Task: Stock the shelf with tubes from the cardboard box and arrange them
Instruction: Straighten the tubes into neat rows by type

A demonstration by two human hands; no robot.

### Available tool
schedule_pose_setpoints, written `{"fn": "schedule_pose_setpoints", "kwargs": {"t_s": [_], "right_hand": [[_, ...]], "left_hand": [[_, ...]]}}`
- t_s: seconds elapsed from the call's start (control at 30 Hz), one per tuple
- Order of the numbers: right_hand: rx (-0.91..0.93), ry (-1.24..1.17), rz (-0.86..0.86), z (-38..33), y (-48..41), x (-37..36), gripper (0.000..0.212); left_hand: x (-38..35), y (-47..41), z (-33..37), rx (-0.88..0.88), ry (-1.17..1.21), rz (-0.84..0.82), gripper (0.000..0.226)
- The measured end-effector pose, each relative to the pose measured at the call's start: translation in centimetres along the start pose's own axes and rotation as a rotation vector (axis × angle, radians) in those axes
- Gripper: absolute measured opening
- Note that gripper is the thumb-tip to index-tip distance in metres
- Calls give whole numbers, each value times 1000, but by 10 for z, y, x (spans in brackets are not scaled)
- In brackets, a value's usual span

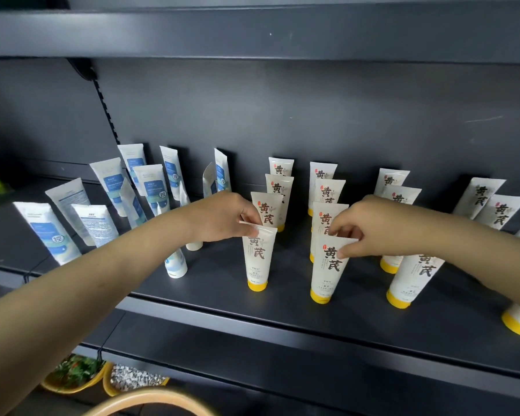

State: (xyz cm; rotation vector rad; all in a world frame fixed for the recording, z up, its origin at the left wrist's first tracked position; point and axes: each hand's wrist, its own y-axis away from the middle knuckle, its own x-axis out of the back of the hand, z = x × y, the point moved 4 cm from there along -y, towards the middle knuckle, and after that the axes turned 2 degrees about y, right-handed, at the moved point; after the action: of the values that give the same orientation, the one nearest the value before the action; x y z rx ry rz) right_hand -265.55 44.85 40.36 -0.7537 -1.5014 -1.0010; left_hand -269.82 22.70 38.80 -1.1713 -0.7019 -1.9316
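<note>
Yellow-capped tubes, white with large dark Chinese characters, stand cap-down in columns running front to back across the middle and right of the dark metal shelf. The left hand reaches in from the lower left of the frame. Its fingers and thumb pinch the flat top seam of the left front tube, which stands upright on its cap near the centre of the frame, just ahead of the tubes behind it.

The right hand comes in from the right edge. Its fingers and thumb are clamped on the top edge of the right front tube, just right of centre and also resting on its cap. The two held tubes stand apart, with bare shelf between them.

Further right, more of the same tubes lean at slight angles, and one is cut off by the lower right edge.

On the left half of the shelf, blue-and-white tubes with white caps lean at mixed angles, some showing their backs. An upper shelf spans the top of the frame. At the lower left, below the shelf, sit two yellow bowls, one holding greenery and one holding pale pebbles.
</note>
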Motion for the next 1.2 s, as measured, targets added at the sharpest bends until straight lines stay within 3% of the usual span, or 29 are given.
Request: {"fn": "schedule_pose_setpoints", "kwargs": {"t_s": [0.27,0.43,0.67,0.83,1.2], "right_hand": [[48,-47,48,-26,23,47,61],[102,-8,24,-46,65,57,63],[137,25,-33,-69,114,53,53],[159,30,-54,-95,133,52,57],[229,26,-23,-184,112,62,58]], "left_hand": [[14,39,29,147,-144,161,36],[16,96,66,305,-213,278,44],[-1,174,115,503,-333,118,48],[4,220,138,562,-385,104,50],[26,282,85,619,-390,117,51]]}}
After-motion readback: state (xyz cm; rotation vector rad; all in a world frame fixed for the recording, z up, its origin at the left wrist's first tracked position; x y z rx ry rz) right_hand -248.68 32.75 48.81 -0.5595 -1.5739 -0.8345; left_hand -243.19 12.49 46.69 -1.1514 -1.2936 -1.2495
